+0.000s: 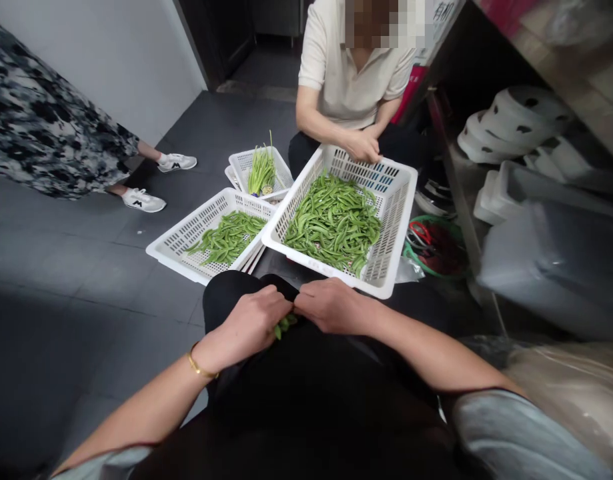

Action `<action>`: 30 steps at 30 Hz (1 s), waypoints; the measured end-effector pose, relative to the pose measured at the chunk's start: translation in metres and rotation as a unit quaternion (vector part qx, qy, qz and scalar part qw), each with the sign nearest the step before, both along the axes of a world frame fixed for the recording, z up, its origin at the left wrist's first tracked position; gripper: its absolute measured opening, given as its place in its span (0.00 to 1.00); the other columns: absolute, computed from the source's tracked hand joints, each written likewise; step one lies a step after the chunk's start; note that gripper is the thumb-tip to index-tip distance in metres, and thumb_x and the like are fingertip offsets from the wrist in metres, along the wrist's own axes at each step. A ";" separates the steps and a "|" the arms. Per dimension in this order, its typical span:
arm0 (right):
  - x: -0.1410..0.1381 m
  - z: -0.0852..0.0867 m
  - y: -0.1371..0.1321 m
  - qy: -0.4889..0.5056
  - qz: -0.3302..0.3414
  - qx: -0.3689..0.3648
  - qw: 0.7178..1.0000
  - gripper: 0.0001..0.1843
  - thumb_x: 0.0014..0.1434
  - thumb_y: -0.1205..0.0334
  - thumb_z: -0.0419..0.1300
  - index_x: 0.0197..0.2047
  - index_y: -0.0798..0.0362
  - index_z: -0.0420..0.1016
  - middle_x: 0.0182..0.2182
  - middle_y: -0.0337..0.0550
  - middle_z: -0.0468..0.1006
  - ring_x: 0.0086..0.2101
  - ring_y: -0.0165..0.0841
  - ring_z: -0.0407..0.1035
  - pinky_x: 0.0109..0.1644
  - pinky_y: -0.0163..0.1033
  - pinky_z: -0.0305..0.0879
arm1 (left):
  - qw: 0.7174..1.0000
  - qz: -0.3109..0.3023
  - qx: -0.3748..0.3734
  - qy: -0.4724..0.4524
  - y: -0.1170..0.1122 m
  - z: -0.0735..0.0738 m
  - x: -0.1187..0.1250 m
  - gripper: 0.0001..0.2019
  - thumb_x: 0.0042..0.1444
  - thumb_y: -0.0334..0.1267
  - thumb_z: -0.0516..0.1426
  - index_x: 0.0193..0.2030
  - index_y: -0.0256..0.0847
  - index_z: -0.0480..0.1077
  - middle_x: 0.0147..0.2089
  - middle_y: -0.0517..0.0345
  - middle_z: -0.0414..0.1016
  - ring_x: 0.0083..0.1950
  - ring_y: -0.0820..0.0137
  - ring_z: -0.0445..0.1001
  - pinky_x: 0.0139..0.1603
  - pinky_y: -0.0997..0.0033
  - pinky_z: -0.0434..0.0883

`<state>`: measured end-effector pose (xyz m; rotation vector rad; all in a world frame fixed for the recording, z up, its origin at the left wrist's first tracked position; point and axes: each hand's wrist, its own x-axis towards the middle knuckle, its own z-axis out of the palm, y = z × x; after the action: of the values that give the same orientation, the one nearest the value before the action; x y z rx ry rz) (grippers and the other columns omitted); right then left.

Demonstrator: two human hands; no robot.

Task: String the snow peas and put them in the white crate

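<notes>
Grey floor tiles, frame left. Green pods are held in curled left hand, lower centre; right hand is curled alongside, hold hidden. More pods are heaped in white basket, centre.

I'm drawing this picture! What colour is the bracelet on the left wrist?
The bracelet is gold; it shows best in the head view.
</notes>
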<state>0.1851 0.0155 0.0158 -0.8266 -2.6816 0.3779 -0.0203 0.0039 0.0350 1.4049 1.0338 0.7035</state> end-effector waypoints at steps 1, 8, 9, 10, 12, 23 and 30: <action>-0.001 -0.002 0.000 0.032 -0.026 0.010 0.999 0.13 0.63 0.65 0.50 0.29 0.54 0.69 0.24 0.41 0.71 0.25 0.29 0.63 0.28 0.35 0.52 | 1.000 -0.008 0.002 0.014 0.001 -0.003 0.006 0.06 0.39 0.28 0.65 0.22 0.41 0.73 0.24 0.55 0.71 0.29 0.68 0.67 0.30 0.73 0.65; 0.036 -0.022 -0.003 0.082 -0.128 -0.135 0.979 0.14 0.65 0.59 0.50 0.37 0.54 0.75 0.30 0.43 0.76 0.30 0.29 0.69 0.34 0.33 0.60 | 0.927 0.263 -0.137 -0.232 0.028 -0.031 0.004 0.09 0.47 0.38 0.62 0.28 0.38 0.66 0.23 0.61 0.70 0.17 0.80 0.59 0.15 0.81 0.54; 0.046 -0.024 0.000 0.037 -0.102 -0.187 0.976 0.12 0.63 0.56 0.53 0.39 0.53 0.75 0.31 0.42 0.77 0.30 0.29 0.70 0.33 0.32 0.60 | 0.907 0.279 -0.156 -0.275 0.033 -0.034 -0.004 0.09 0.46 0.37 0.62 0.27 0.38 0.65 0.22 0.61 0.70 0.17 0.79 0.60 0.15 0.82 0.54; 0.056 -0.026 0.005 -0.009 -0.081 -0.235 0.969 0.13 0.60 0.54 0.57 0.43 0.52 0.75 0.32 0.41 0.77 0.30 0.30 0.71 0.33 0.32 0.61 | 0.891 0.287 -0.176 -0.305 0.037 -0.036 -0.013 0.09 0.45 0.36 0.62 0.26 0.38 0.65 0.22 0.61 0.69 0.19 0.78 0.62 0.15 0.82 0.56; 0.070 -0.032 0.025 -0.095 -0.100 -0.276 0.951 0.18 0.58 0.50 0.58 0.48 0.50 0.72 0.35 0.41 0.78 0.32 0.30 0.71 0.35 0.32 0.62 | 0.870 0.294 -0.214 -0.333 0.042 -0.040 -0.026 0.07 0.43 0.34 0.62 0.27 0.37 0.66 0.22 0.60 0.69 0.22 0.76 0.66 0.16 0.82 0.59; 0.075 -0.085 0.122 -0.250 -0.314 -0.163 0.901 0.13 0.63 0.66 0.49 0.46 0.63 0.70 0.42 0.60 0.75 0.41 0.42 0.71 0.43 0.40 0.64 | 0.881 0.171 -0.280 -0.341 0.025 -0.043 -0.012 0.08 0.44 0.32 0.63 0.30 0.37 0.68 0.22 0.63 0.63 0.19 0.80 0.61 0.18 0.79 0.62; 0.048 -0.023 0.034 0.147 -0.267 -0.159 0.939 0.10 0.61 0.58 0.55 0.33 0.54 0.73 0.31 0.43 0.77 0.33 0.31 0.71 0.39 0.34 0.66 | 0.902 0.147 -0.307 -0.266 0.015 -0.050 0.022 0.16 0.45 0.39 0.65 0.39 0.31 0.72 0.24 0.58 0.70 0.19 0.80 0.61 0.17 0.78 0.59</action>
<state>0.2327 0.0491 -0.0069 -1.4169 -2.0403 0.7364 0.0020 0.0194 -0.0148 0.4685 0.9156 0.8250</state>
